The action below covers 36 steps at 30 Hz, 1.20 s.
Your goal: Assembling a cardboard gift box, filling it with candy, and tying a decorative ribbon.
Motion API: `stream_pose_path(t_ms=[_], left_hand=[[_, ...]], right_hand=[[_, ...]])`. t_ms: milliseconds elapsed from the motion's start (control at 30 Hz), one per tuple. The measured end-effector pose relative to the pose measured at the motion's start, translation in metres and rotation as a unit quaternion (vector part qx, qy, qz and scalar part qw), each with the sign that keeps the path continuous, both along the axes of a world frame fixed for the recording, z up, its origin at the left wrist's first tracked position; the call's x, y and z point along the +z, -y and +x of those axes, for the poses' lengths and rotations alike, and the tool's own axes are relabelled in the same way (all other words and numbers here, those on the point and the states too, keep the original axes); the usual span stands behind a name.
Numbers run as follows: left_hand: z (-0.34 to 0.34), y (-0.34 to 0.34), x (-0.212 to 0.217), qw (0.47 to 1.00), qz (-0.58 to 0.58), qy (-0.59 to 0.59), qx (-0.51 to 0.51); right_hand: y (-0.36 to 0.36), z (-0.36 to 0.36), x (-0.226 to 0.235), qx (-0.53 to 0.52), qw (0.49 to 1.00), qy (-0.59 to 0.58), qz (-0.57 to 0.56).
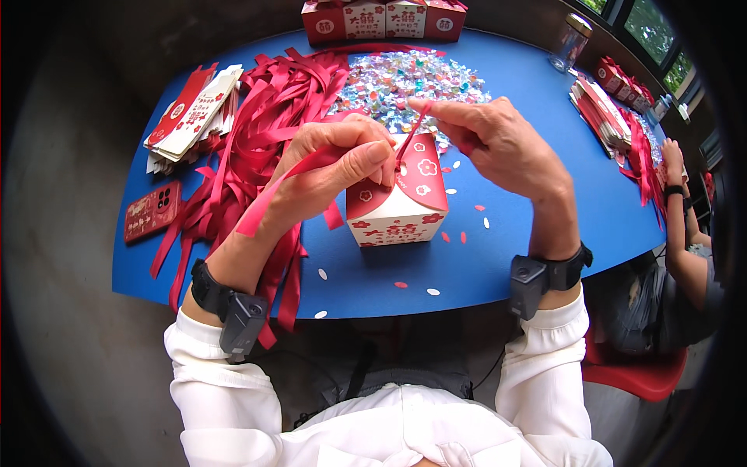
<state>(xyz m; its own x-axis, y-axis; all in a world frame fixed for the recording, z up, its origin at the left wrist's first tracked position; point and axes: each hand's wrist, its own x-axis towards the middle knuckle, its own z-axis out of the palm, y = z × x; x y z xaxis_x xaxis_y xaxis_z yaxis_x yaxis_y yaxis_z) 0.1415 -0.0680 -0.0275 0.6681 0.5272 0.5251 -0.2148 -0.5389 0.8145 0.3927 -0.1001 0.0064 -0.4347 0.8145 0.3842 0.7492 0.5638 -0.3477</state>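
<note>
At the centre of the frame, a red-and-white, flower-printed paper box (401,222) stands upright on a blue table (525,222), just below and between a person's two hands. Nearly cube-shaped, it shows no clear long axis. The left hand (342,156), the nearer, pinches a narrow crimson fabric ribbon (410,141) with its fingertips by the box's top. From there a strand slants up and right to the outstretched index finger of the right hand (502,148); whether that hand's thumb grips it cannot be told.
</note>
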Motion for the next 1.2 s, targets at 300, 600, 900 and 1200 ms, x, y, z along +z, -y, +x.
stream_pose_path(t_ms=[300,600,900,1200], left_hand=[[0.002,0.000,0.000,0.999,0.042,-0.010,0.011],[0.001,0.006,0.004,0.998,-0.065,-0.023,0.009],[-0.001,0.004,-0.001,0.993,-0.119,0.012,0.003],[-0.019,-0.001,0.010,0.992,0.011,-0.035,0.117]], right_hand=[[-0.015,-0.041,-0.032,0.048,0.928,-0.368,0.021],[-0.017,-0.026,-0.023,0.202,0.818,-0.484,-0.237],[-0.013,-0.029,-0.016,0.218,0.855,-0.384,-0.273],[-0.008,-0.036,-0.012,0.188,0.914,-0.315,-0.173]])
